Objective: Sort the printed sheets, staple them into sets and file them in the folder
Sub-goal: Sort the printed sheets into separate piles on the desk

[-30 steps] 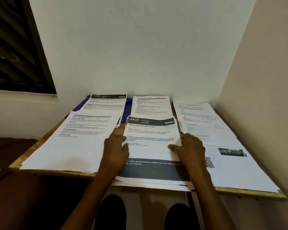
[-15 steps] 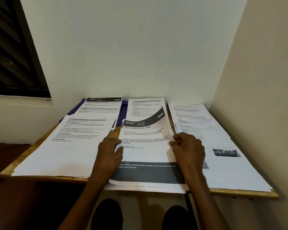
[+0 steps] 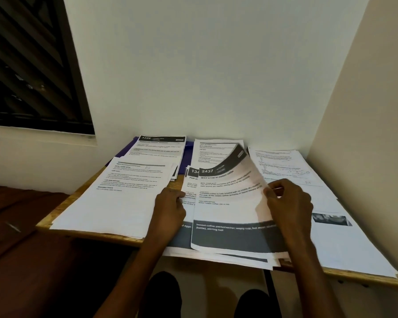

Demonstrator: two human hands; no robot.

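Observation:
A stack of printed sheets lies at the middle of the wooden table. Its top sheet, headed 2437 [image 3: 225, 203], curls up at its right edge, pinched by my right hand [image 3: 287, 203]. Under it a sheet headed 134 [image 3: 190, 180] shows at the left. My left hand [image 3: 169, 210] rests flat on the stack's left side, fingers on the lower sheet. Other piles lie around: a left pile [image 3: 122, 193], a 1226 sheet [image 3: 159, 148] on a purple folder [image 3: 189, 154] at the back, a back middle sheet [image 3: 210, 152], and a right pile [image 3: 308, 180].
The wooden table [image 3: 62, 210] fills a corner, with a white wall behind and a beige wall at the right. A dark window is at the upper left. Sheets overhang the table's front edge. My knees show below the table.
My right hand has lifted the right edge of the 2437 sheet higher and shifted it right, uncovering the 134 sheet beneath. The left hand stays on the stack.

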